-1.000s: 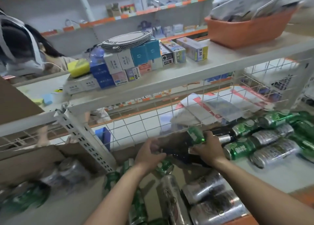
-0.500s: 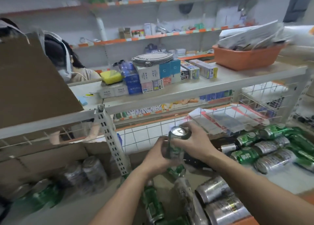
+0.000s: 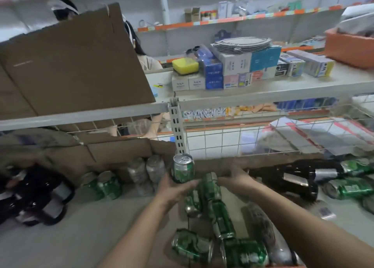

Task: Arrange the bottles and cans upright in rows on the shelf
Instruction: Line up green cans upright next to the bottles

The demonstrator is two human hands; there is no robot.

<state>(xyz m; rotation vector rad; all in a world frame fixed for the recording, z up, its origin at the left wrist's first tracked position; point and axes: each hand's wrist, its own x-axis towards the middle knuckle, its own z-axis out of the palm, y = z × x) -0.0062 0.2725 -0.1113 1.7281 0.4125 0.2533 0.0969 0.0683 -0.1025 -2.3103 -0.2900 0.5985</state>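
Note:
My left hand [image 3: 174, 188] grips a green and silver can [image 3: 182, 170] upright above the grey shelf [image 3: 81, 237], near the middle. My right hand [image 3: 234, 177] is just right of it, fingers spread and empty, over a lying green can [image 3: 210, 186]. Several green cans [image 3: 220, 219] lie on their sides in front of my arms. Two green cans [image 3: 103, 184] and two silver cans [image 3: 145, 171] stand upright at the back left. Dark bottles [image 3: 299, 176] lie on their sides at the right, and more dark bottles [image 3: 40, 196] sit at the far left.
A white wire grid [image 3: 222, 140] backs the shelf, with a slotted upright post [image 3: 177, 130]. Torn cardboard [image 3: 121, 152] leans along the back left. The shelf above [image 3: 263, 91] carries small boxes and an orange basket [image 3: 348, 46]. A person stands behind the shelving.
My view has swung left. The can went from both hands to my left hand alone and moved left. My right hand let go and opened.

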